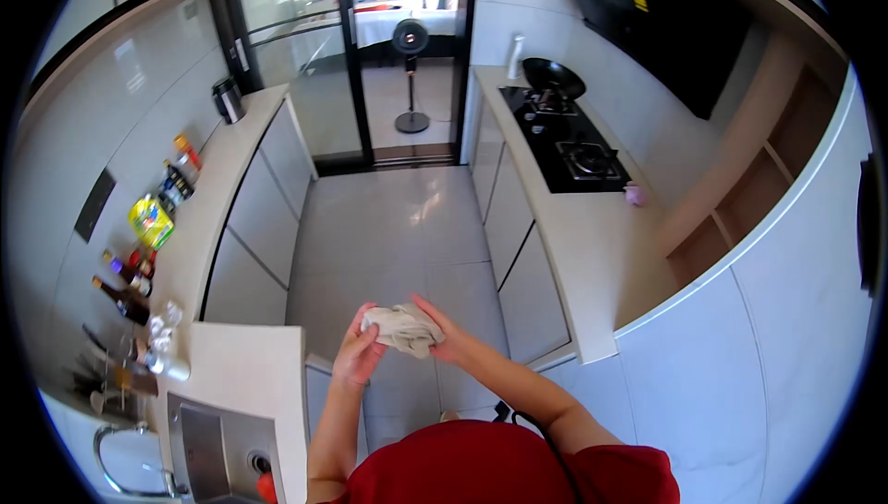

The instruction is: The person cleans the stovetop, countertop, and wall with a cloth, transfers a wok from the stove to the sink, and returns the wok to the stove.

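Observation:
A bunched off-white cloth (404,329) is held up in front of my body, over the floor between the two counters. My left hand (360,345) grips its left end, fingers closed on the fabric. From the other side my right hand (446,334) is closed on the right end. Folds hide some of the fingertips on both hands.
At lower left is a steel sink (201,448) with a curved faucet (116,467). Bottles (120,299) and a yellow pouch (151,222) line the left counter. On the right are a gas stove (587,160), a wok (553,79) and a small pink item (635,193). A fan (411,69) stands beyond the doorway.

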### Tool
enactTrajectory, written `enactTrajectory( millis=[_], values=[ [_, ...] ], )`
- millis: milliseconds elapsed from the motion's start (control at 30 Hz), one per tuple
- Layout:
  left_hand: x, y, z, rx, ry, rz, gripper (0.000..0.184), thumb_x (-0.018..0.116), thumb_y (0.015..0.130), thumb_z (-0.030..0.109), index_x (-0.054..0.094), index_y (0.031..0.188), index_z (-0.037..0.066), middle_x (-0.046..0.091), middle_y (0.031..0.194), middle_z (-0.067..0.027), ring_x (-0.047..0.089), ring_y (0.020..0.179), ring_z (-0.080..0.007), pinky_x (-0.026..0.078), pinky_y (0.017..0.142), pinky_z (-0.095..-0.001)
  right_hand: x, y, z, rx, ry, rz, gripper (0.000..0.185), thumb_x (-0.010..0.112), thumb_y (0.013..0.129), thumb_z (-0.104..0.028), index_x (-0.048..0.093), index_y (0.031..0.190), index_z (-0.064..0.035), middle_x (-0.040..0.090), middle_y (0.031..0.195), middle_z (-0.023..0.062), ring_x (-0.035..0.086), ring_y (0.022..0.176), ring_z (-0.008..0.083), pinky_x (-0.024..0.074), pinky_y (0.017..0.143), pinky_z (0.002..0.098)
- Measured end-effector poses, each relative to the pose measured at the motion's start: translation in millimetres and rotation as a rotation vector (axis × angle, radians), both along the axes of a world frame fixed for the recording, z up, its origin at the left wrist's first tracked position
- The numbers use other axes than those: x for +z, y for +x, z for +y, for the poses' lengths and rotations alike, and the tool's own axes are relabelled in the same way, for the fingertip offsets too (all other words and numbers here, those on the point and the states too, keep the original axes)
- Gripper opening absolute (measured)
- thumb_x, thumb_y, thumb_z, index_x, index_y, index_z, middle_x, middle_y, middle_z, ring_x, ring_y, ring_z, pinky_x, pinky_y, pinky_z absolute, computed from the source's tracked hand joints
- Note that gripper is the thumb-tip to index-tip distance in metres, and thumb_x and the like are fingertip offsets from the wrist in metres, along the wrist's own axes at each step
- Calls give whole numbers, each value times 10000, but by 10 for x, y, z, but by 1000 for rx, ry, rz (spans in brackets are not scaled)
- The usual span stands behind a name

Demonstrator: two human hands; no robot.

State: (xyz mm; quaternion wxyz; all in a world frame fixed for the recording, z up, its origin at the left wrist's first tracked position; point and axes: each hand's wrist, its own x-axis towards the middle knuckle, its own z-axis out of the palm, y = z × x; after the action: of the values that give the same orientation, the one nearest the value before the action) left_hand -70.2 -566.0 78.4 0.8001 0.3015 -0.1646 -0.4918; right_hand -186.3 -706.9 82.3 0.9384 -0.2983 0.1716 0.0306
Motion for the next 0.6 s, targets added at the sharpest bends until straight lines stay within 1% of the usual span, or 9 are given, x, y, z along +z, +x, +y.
enactTrajectory(
  millis=[67,133,167,233,300,333,467,533,600],
  values=[
    [49,-50,-413,-151,-57,40,444,590,885,125,404,1288,99,526,1162,-72,501,1114,-216,406,951,-375,134,-162,-184,-175,99,-32,441,456,919,-494,534,1152,-129,584,1004,-5,556,873,101,459,725,273],
    [236,-70,-836,-191,26,33,484,577,896,129,368,1331,112,503,1193,-68,479,1136,-218,382,969,-367,169,-266,-375,-448,-230,-55,382,484,927,-431,524,1128,-109,593,980,24,568,859,118,462,754,273],
    [315,-83,-1011,-164,93,-8,518,591,889,147,352,1347,109,494,1199,-69,484,1125,-211,389,958,-363,140,-290,-479,-467,-223,-53,382,484,927,-431,524,1128,-109,593,980,24,568,859,118,462,754,273],
    [352,-113,-1319,-158,169,-51,554,606,882,165,337,1363,107,485,1205,-69,488,1114,-204,396,948,-360,53,-308,-690,-618,-860,66,324,498,940,-330,497,1129,-67,578,968,46,546,860,116,454,739,260],
    [321,-112,-1614,-179,269,-529,627,658,844,212,337,1372,102,465,1224,-73,491,1096,-189,405,936,-348,-72,-273,-861,-662,-961,90,303,499,942,-297,483,1121,-52,575,937,42,537,832,106,449,712,248],
    [287,-83,-1761,-201,267,-529,627,658,844,212,337,1372,102,465,1224,-73,491,1096,-189,405,936,-348,-136,-250,-945,-685,-1068,105,284,500,945,-263,469,1114,-38,571,905,38,529,804,95,444,685,237],
    [238,196,-2259,-480,250,-557,644,686,804,195,368,1356,105,470,1228,-74,481,1101,-179,404,934,-320,-185,-120,-1308,-731,-784,143,281,494,948,-296,504,1082,-49,577,845,16,524,739,68,430,626,220],
    [300,451,-2486,-612,219,-516,636,683,800,177,375,1351,102,477,1221,-70,469,1114,-176,397,938,-305,169,-12,-1527,-770,-577,216,275,501,931,-354,523,1064,-115,575,874,-14,540,745,62,446,623,233],
    [354,715,-2698,-737,153,-632,639,692,797,191,384,1353,121,469,1238,-80,483,1102,-185,389,951,-315,336,195,-1693,-792,-567,238,277,499,937,-351,552,1030,-96,583,851,-9,534,728,57,433,612,225]
  ],
)
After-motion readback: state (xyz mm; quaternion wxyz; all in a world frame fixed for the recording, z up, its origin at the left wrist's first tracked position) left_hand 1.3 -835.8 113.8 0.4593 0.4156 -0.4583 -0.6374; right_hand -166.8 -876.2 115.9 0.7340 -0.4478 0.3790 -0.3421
